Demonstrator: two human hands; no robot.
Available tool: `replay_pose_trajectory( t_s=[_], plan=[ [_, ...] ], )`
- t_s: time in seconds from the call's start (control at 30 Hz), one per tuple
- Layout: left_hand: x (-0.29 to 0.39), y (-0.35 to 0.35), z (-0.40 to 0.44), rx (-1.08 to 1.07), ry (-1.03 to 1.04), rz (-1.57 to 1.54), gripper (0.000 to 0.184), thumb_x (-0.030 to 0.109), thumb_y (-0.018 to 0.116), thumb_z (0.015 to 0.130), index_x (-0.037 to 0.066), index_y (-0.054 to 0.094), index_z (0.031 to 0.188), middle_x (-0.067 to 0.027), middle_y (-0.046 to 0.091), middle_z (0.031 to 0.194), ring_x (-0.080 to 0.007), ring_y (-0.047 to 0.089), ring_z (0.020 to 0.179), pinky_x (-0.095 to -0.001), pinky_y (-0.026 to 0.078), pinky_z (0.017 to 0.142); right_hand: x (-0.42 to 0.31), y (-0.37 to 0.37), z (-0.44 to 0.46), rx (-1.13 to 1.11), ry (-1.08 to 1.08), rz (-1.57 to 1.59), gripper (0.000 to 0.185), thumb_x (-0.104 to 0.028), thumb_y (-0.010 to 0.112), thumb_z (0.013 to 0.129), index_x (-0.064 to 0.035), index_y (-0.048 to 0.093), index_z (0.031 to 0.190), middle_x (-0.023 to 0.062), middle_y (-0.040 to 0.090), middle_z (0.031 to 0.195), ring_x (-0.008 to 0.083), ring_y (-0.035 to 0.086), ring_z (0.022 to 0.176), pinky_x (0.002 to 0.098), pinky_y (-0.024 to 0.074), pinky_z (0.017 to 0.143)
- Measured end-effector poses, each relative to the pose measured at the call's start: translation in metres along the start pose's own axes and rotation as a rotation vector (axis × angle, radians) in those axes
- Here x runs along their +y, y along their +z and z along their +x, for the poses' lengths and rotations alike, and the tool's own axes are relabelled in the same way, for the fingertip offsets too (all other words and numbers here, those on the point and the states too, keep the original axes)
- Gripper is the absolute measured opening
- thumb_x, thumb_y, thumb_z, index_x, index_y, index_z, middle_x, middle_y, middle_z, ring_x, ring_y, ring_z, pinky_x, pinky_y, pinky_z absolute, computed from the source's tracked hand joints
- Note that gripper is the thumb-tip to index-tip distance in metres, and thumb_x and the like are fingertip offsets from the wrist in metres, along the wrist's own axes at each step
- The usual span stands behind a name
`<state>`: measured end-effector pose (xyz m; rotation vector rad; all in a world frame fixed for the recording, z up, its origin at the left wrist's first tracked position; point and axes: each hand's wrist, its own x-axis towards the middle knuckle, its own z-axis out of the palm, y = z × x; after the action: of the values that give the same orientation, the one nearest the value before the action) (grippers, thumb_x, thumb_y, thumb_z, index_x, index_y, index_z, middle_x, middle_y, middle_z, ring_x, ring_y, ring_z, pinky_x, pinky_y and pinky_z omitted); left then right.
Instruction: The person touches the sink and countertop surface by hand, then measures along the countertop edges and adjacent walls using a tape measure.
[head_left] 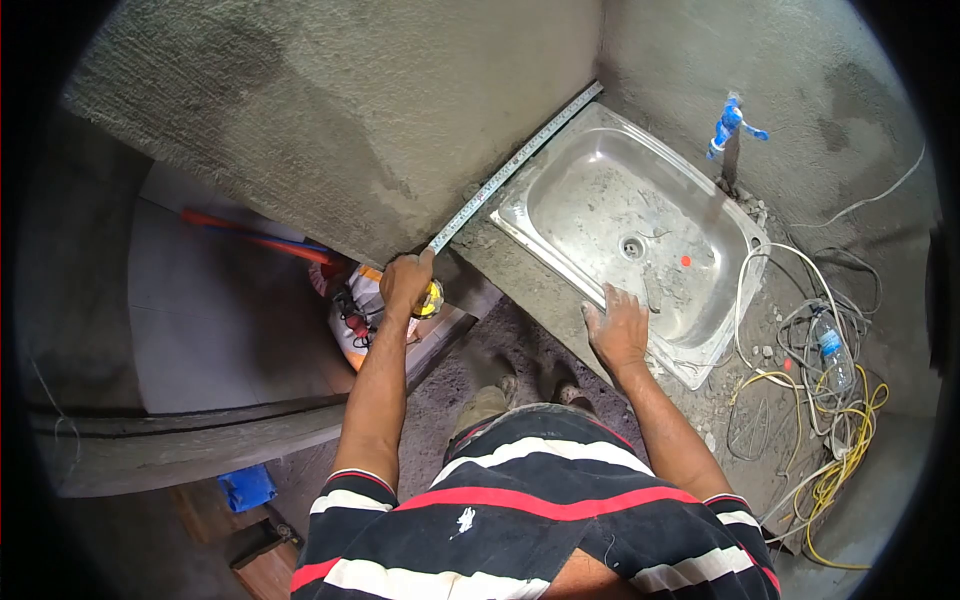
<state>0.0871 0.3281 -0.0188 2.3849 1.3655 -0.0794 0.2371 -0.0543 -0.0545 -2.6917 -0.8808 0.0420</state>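
Observation:
My left hand is closed around a tape measure, with its yellow case showing beside the fingers. From it the metal blade stretches along the base of the wall up to the far corner, past the left side of a stainless steel sink. Grit and crumbs lie in the basin around the drain. On the sink's near edge rests my right hand, its fingers laid over the rim and nothing visible in its grasp.
Tangled white and yellow cables and a plastic bottle lie right of the sink. A blue tap sticks out of the rough wall. Below my left hand stands a white sack with tools on it; a blue object is at lower left.

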Motion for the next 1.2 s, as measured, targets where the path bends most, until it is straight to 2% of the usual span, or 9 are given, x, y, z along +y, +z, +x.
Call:
replay_pose_trajectory(
  t_s=[0.6, 1.2],
  plan=[
    [-0.0001, 0.0004, -0.0008, 0.014, 0.007, -0.044, 0.065, 0.059, 0.049, 0.101, 0.002, 0.081, 0.108, -0.0295, 0.076, 0.114, -0.0517, 0.07, 0.112, -0.0575, 0.053, 0.096, -0.0015, -0.0023, -0.0005, -0.01, 0.019, 0.021, 0.064, -0.049, 0.064, 0.103, -0.0018, 0.063, 0.147, 0.0168, 0.069, 0.133, 0.0338, 0.058, 0.123, 0.0504, 0.0422, 0.106],
    [-0.0038, 0.0006, 0.0014, 0.023, 0.045, -0.043, 0.066, 0.06, 0.05, 0.102, 0.001, 0.081, 0.102, -0.0289, 0.076, 0.106, -0.0511, 0.072, 0.106, -0.0571, 0.053, 0.092, -0.0004, 0.0021, -0.0007, -0.006, 0.014, 0.009, 0.066, -0.051, 0.06, 0.105, -0.0012, 0.062, 0.148, 0.0176, 0.069, 0.129, 0.0342, 0.059, 0.122, 0.0501, 0.0421, 0.106]
  ],
)
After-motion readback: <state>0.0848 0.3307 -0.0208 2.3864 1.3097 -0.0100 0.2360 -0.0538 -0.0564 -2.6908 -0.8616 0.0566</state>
